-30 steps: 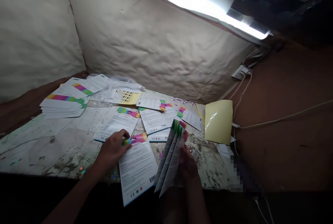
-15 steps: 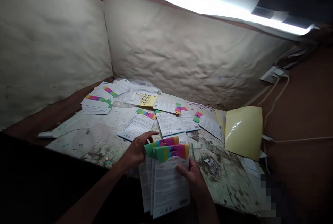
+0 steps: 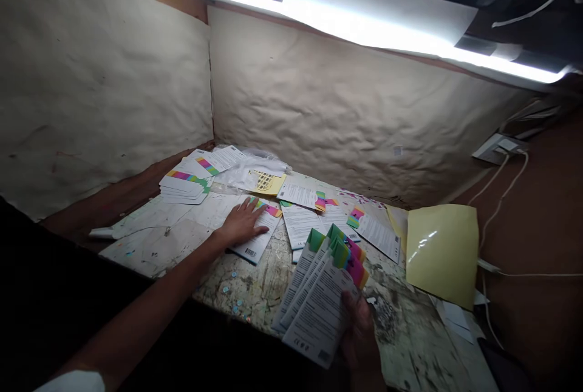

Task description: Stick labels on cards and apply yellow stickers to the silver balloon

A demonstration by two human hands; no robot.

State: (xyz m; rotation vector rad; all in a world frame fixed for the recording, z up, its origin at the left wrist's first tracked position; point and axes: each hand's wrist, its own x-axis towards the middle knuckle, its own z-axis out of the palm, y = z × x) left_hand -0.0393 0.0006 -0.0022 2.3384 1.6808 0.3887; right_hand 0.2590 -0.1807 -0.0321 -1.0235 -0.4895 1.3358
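left hand [image 3: 243, 223] open, fingers spread, pressing flat on a printed leaflet [image 3: 253, 247] and so pinning it to the table [image 3: 259, 289]. right hand [image 3: 359, 334] closed on the lower edge of a fan of leaflets [image 3: 321, 295], splayed so that each rainbow-coloured tab shows. ahead of the left hand, a stack of printed cards [image 3: 182, 187]; right of the fan, a yellow sheet [image 3: 441, 252].

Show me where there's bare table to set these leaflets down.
Widest free patch: the worn tabletop left of the left hand, in front of the leaflet stack. Smaller one: between that hand and the fanned leaflets in the right hand. Back centre: crowded, overlapping leaflets.
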